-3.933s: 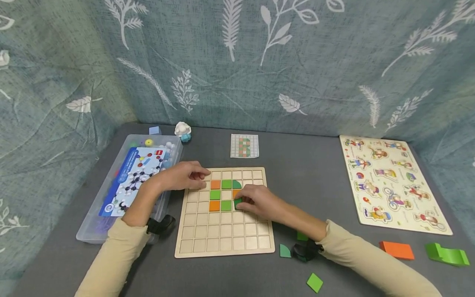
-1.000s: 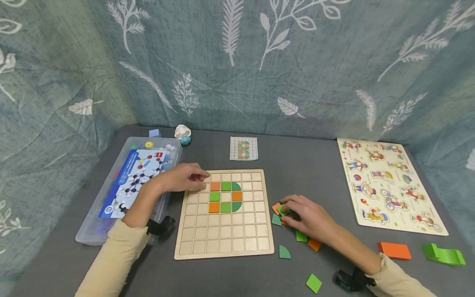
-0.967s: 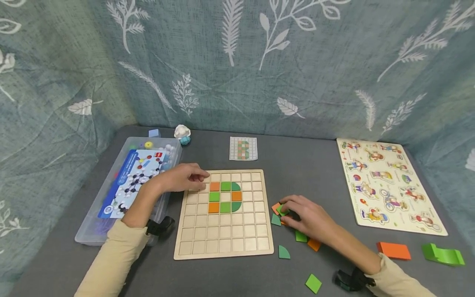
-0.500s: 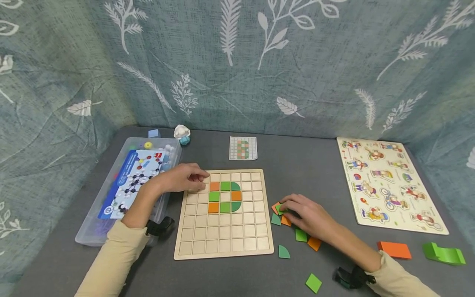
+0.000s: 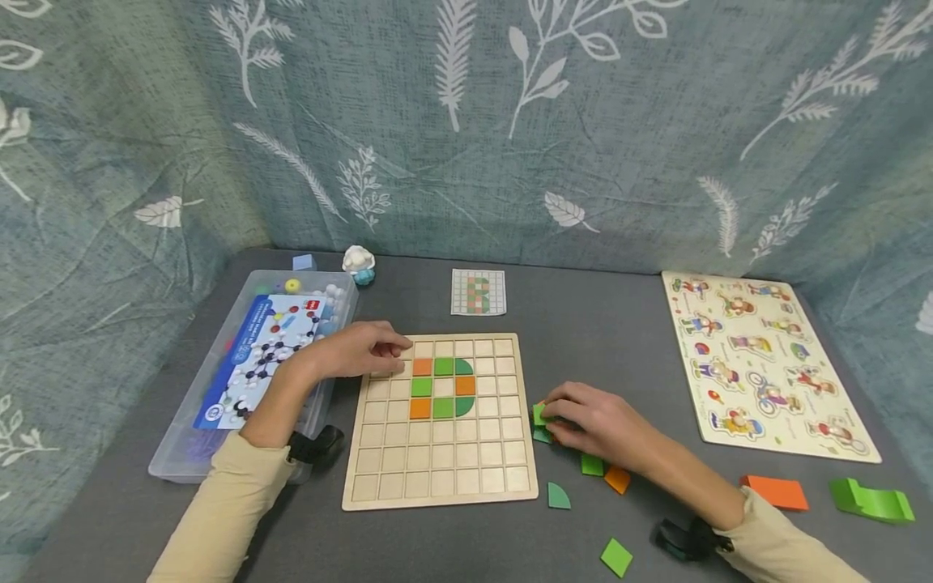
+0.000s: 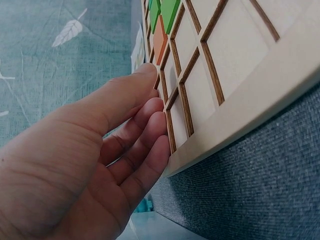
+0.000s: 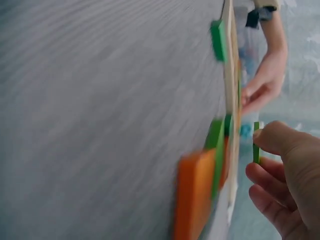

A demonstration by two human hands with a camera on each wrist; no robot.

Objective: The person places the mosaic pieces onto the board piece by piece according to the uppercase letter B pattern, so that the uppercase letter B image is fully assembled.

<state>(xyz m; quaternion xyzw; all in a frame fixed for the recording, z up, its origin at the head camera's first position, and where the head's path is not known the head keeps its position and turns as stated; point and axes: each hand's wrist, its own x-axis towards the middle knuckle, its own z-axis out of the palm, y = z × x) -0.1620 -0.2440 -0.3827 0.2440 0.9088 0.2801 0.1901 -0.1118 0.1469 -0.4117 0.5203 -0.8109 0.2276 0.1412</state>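
My right hand (image 5: 601, 417) pinches a light green square tile (image 5: 538, 415) between thumb and fingers, just right of the gridded wooden board (image 5: 440, 461). In the right wrist view that tile (image 7: 256, 143) stands edge-on, off the table. Loosely bent, my left hand (image 5: 357, 350) rests its fingertips on the board's upper left part; the left wrist view shows the thumb (image 6: 146, 70) touching there too. Set into the board are orange squares, green squares and two dark green quarter-circles (image 5: 464, 406), around one bare cell. Partly hidden by my right hand lie more tiles, including a dark green one (image 5: 542, 436).
A small pattern card (image 5: 478, 292) lies behind the board. To the left is a clear plastic box (image 5: 171, 437). A picture puzzle (image 5: 773, 364), an orange block (image 5: 774, 492) and a green block (image 5: 871, 500) lie right. Loose tiles, one a green square (image 5: 616, 557), lie nearer.
My right hand set a dark green quarter-circle on the board, then went right to the loose tiles. It now holds a light green square, shifted slightly left. The left hand stays put.
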